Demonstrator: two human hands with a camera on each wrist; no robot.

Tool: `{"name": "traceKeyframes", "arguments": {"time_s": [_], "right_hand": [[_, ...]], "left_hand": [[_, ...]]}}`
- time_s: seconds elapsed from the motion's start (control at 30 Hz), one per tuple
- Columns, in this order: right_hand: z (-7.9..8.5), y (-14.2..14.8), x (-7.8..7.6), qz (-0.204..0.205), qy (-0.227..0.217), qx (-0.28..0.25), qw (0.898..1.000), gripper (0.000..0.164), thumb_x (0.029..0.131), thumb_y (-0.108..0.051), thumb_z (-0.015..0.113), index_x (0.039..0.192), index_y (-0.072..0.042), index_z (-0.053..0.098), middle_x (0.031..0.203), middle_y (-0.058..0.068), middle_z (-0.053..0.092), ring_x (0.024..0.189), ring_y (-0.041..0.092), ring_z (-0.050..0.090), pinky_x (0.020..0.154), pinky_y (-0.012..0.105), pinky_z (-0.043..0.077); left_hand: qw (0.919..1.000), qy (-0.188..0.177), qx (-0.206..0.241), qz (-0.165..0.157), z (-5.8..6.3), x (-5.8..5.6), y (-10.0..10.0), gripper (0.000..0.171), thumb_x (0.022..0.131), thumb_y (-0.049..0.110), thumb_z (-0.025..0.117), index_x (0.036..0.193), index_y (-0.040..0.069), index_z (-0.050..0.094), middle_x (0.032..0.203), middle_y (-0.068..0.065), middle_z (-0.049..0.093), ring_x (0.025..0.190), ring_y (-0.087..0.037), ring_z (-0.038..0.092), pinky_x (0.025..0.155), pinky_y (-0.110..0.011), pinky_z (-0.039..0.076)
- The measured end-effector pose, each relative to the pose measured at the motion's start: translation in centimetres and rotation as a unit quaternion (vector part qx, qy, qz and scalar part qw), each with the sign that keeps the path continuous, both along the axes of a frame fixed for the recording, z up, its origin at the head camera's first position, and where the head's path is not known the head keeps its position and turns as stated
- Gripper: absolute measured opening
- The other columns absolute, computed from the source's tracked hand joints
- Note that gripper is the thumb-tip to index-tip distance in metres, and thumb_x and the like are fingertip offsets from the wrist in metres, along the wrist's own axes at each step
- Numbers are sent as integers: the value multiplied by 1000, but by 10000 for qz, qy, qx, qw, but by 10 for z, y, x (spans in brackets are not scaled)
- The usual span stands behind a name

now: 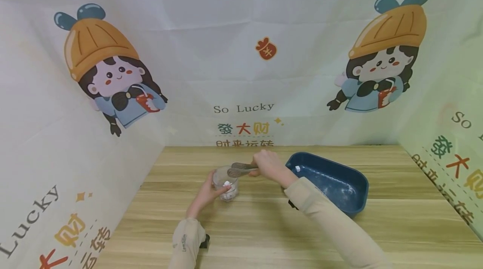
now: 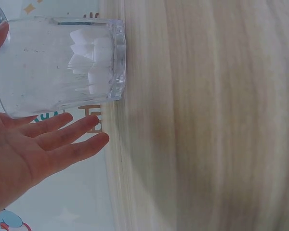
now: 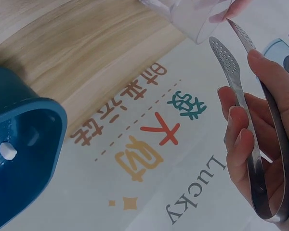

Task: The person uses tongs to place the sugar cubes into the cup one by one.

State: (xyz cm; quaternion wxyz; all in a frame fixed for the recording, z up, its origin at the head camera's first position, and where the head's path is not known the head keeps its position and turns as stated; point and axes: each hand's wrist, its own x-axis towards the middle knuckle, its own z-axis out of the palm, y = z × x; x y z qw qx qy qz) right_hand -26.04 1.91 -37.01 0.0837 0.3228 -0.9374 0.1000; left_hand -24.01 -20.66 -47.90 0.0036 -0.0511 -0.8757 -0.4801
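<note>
My left hand [image 1: 206, 193] holds a clear glass [image 2: 43, 67] upright on the table, thumb on the near side and other fingers around the far side. Several white cubes [image 2: 97, 62] lie at the bottom of the glass. In my right hand [image 1: 268, 166] is a pair of metal tongs [image 3: 254, 168] with perforated tips. The tips are slightly apart at the glass's rim, and no cube shows between them. To the right stands a dark blue basin [image 1: 336, 191], with one white cube [image 3: 8, 151] inside near its far left corner.
The wood-grain table [image 1: 241, 235] carries the glass and basin. A printed white cloth [image 1: 245, 80] hangs behind the table and along both sides. The right forearm passes in front of the basin's left part.
</note>
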Motion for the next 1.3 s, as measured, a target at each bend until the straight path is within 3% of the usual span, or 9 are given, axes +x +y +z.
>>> {"name": "traceKeyframes", "arguments": {"time_s": [0.17,0.4,0.77,1.07,1.13,1.23,1.3], "right_hand": [[-1,9,1,8,-40,-58,10000,38,71,-32,73,48,-13,49,46,-7,29,48,8,24,42,20,17],[-2,23,3,24,49,-7,10000,55,72,-36,71,49,-18,25,49,-7,14,47,7,15,43,20,11],[-4,49,6,-170,-26,-21,9999,57,73,-34,71,49,-18,22,50,-7,10,47,8,11,43,21,9],[-9,76,11,-187,-40,-107,9998,44,73,-34,70,46,-19,39,41,-10,30,38,3,23,39,17,13],[-10,83,11,-215,-41,-113,9997,37,73,-34,70,48,-17,50,43,-8,40,38,2,25,39,17,15],[-11,92,12,-362,-105,-61,9993,26,71,-36,71,66,-11,69,59,-3,63,40,1,37,38,15,24],[-10,97,12,-446,-194,-44,9988,27,71,-35,71,82,-10,73,74,1,70,42,2,46,38,15,30]], "left_hand": [[9999,37,-103,20,0,0,0,87,77,30,69,138,-4,17,133,-32,35,119,-47,39,99,-54,35],[9999,87,-117,39,1,0,0,85,77,27,69,137,-5,18,132,-33,35,118,-48,40,98,-54,36],[9998,135,-133,7,1,-2,0,86,77,27,69,137,-7,17,135,-34,30,120,-48,36,100,-54,34],[9999,32,-138,4,0,-3,0,86,78,30,68,138,-4,17,136,-33,31,122,-48,35,101,-55,32],[9999,37,-106,4,1,-2,0,85,78,30,68,138,-3,18,136,-32,32,122,-47,35,101,-55,33],[9999,75,-81,0,0,-1,1,82,78,28,68,138,-1,20,135,-31,34,122,-47,36,100,-56,33],[9999,70,-95,36,0,-1,1,82,77,27,69,137,0,21,135,-31,35,122,-47,36,100,-56,33]]}}
